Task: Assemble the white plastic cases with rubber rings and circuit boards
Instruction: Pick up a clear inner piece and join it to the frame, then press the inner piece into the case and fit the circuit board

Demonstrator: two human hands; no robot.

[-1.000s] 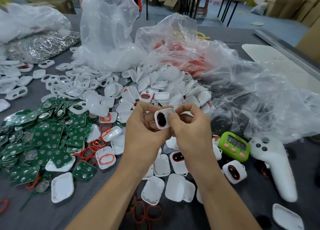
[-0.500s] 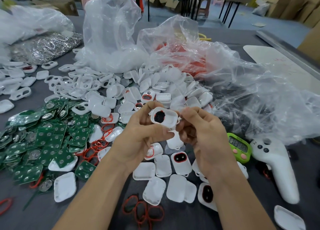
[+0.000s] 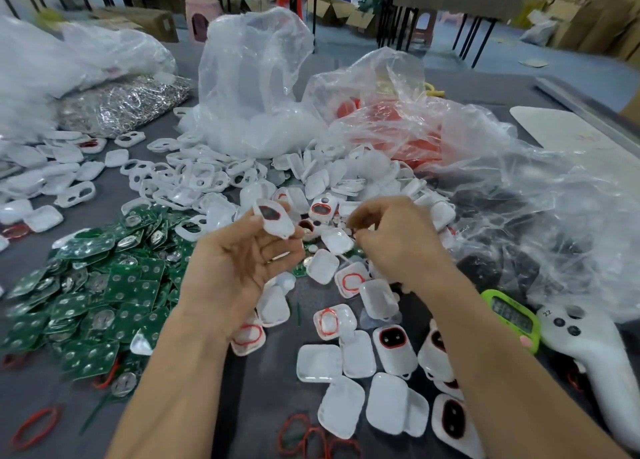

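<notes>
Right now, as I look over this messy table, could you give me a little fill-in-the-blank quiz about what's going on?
The white case with the dark window is held by the person's ___ hand. The circuit boards piled beside that arm are ___. The loose rubber rings nearest the camera are ___. Missing words: left; green; red.
</notes>
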